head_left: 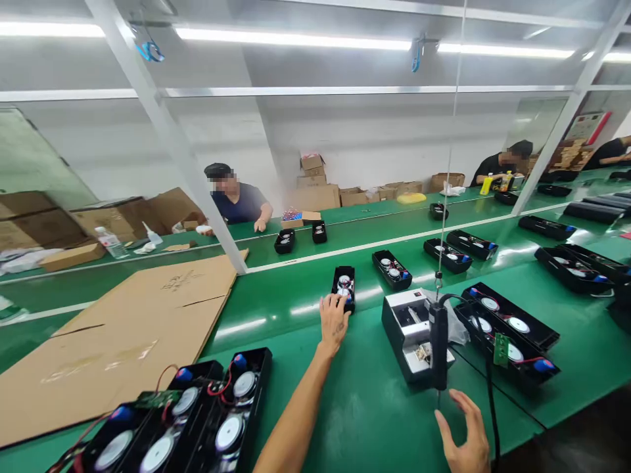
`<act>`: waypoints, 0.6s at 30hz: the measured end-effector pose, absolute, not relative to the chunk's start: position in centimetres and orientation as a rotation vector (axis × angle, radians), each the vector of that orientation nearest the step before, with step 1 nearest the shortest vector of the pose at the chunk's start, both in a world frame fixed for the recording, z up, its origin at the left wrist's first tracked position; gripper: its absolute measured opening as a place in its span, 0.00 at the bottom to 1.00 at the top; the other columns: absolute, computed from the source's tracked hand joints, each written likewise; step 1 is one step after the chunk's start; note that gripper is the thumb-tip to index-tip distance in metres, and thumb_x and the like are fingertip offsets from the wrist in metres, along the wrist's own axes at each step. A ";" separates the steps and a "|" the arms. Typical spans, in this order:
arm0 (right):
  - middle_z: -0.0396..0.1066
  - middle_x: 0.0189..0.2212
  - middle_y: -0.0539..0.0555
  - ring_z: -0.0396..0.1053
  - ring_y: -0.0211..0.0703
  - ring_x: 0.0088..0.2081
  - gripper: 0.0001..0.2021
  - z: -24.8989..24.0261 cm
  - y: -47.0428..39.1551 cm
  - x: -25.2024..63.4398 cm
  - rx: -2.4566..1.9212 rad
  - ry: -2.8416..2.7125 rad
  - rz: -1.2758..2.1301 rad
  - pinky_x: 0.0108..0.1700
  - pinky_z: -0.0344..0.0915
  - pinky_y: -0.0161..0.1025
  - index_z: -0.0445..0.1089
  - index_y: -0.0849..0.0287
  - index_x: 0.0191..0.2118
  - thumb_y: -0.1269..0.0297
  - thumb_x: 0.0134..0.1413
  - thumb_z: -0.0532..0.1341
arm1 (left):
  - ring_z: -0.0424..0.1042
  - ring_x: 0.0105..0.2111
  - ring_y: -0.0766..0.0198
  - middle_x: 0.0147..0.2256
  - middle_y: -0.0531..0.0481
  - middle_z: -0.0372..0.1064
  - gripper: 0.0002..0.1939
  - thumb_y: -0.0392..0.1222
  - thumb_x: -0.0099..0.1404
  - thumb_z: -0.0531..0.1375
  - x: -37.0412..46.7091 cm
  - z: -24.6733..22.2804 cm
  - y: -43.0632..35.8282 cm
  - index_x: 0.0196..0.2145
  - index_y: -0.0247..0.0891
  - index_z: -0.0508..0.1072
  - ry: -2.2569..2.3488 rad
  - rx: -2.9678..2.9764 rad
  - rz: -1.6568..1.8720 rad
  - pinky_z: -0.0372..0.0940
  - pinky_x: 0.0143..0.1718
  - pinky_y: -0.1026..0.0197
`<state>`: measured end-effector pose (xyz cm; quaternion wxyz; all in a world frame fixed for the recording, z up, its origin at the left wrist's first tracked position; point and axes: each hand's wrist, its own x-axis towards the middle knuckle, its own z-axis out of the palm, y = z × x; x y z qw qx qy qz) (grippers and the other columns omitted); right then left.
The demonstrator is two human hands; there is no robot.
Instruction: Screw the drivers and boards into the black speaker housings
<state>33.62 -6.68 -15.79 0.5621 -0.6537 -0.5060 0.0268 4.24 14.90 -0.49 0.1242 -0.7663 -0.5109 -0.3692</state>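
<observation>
My left hand [334, 318] reaches forward, its fingers on the near end of a small black speaker housing [344, 282] with round silver drivers. Whether the fingers grip the housing or only rest on it is hard to tell. At the lower right, my right hand [465, 430] has thumb and fingers spread, with nothing between them. Just above it hangs a black electric screwdriver [438, 345], tip down, apart from the hand. Behind the screwdriver stands a grey and black screw feeder box [407, 335].
Several open speaker housings [231, 420] with red wires lie at the lower left, beside a cardboard sheet [162, 315]. More housings [513, 315] lie right of the feeder. A black cable hangs near my right hand. People sit across the green bench [305, 361].
</observation>
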 end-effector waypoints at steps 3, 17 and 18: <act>0.78 0.51 0.65 0.79 0.63 0.49 0.24 -16.0 -6.8 33.8 -1.504 -1.243 -0.024 0.51 0.76 0.59 0.75 0.58 0.53 0.41 0.68 0.63 | 0.73 0.62 0.49 0.60 0.41 0.73 0.16 0.44 0.80 0.57 4.3 0.0 13.7 0.61 0.43 0.73 -1.509 -2.187 -1.105 0.67 0.68 0.37; 0.81 0.37 0.55 0.81 0.59 0.34 0.14 -13.2 -8.0 31.8 -1.442 -1.468 0.322 0.38 0.83 0.57 0.75 0.45 0.51 0.47 0.66 0.65 | 0.83 0.51 0.43 0.43 0.55 0.84 0.36 0.40 0.68 0.55 -19.7 -1.9 -14.8 0.73 0.56 0.62 -1.609 -2.105 -0.533 0.79 0.54 0.34; 0.82 0.38 0.54 0.82 0.60 0.35 0.13 -13.0 -8.3 30.7 -1.426 -1.502 0.407 0.38 0.84 0.57 0.75 0.42 0.52 0.48 0.66 0.65 | 0.83 0.49 0.45 0.41 0.55 0.84 0.36 0.36 0.68 0.54 -18.4 -1.9 -14.5 0.72 0.55 0.65 -1.603 -2.123 -0.572 0.78 0.57 0.37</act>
